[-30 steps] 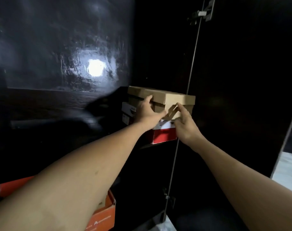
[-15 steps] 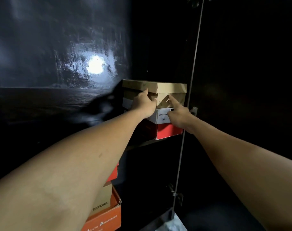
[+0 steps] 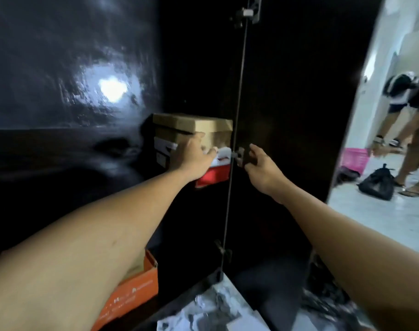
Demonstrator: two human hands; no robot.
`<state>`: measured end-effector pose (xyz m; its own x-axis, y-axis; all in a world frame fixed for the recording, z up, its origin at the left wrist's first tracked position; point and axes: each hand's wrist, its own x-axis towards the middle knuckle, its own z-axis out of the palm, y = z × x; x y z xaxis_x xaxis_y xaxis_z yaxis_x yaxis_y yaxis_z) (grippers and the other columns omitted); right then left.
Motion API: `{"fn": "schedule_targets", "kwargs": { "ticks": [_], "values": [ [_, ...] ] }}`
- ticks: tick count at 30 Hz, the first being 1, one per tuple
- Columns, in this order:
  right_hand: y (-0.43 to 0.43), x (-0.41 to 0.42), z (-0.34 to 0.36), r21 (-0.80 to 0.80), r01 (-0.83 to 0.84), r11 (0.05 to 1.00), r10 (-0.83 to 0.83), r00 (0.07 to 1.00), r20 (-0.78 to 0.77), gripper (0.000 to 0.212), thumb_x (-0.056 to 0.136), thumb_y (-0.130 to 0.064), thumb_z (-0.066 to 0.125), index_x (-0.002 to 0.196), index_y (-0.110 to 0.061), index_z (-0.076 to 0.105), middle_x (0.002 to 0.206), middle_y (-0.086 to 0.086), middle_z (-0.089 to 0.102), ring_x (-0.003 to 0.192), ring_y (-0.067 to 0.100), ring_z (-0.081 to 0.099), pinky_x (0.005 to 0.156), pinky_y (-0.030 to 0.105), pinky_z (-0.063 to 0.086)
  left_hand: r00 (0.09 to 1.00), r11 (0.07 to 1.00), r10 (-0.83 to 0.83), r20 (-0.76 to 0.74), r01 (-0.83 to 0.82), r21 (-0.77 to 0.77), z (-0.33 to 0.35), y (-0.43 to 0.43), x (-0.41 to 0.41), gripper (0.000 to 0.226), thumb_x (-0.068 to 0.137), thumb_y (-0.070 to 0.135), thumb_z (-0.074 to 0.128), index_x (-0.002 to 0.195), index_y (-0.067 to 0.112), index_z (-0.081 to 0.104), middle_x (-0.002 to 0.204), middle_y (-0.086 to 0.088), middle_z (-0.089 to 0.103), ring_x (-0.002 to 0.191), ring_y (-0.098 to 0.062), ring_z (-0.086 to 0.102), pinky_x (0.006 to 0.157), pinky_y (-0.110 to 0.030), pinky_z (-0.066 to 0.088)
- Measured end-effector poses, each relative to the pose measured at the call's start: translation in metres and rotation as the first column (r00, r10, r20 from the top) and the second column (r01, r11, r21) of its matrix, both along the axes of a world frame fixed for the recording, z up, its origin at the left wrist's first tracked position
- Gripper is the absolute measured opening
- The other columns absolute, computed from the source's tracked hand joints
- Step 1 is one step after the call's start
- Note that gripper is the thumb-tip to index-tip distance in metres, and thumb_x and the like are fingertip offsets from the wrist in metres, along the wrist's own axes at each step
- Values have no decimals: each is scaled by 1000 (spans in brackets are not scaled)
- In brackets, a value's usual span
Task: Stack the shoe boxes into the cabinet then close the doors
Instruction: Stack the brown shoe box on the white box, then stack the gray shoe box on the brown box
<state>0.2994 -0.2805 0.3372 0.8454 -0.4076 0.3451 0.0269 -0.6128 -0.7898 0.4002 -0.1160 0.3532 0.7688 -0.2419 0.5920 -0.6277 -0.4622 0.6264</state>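
Head view: brown shoe box (image 3: 194, 126) sits topmost inside the cabinet (image 3: 191, 68).
Left grip (image 3: 194, 156) presses flat against its front; right grip (image 3: 261, 163) hangs loosely curled, empty. Push squarely, keeping edges flush.

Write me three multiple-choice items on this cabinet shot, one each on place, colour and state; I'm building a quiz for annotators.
1. Where is the brown box?
A. on top of the shelf stack
B. on the floor
C. inside the orange box
2. What colour is the lowest box of that stack?
A. green
B. red
C. blue
3. Where is the right hand?
A. gripping the brown box
B. clear of the boxes, by the door hinge
C. carrying a bag

Answers:
1 A: it lies above the white box.
2 B: the red box shows under the white one.
3 B: it touches no box; only the left hand rests on the brown box.
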Motion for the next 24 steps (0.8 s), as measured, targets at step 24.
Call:
{"fn": "schedule_targets", "kwargs": {
  "ticks": [24],
  "values": [
    [41, -267, -424, -214, 296, 931, -361, 661, -657, 70, 94, -64, 45, 153, -35, 21, 161, -5, 16, 150, 23, 12, 116, 53, 25, 759, 640, -114, -641, 549, 537, -413, -31, -122, 125, 63, 55, 87, 159, 27, 11, 165, 1, 13, 151, -21, 14, 118, -41, 27]
  ]
}}
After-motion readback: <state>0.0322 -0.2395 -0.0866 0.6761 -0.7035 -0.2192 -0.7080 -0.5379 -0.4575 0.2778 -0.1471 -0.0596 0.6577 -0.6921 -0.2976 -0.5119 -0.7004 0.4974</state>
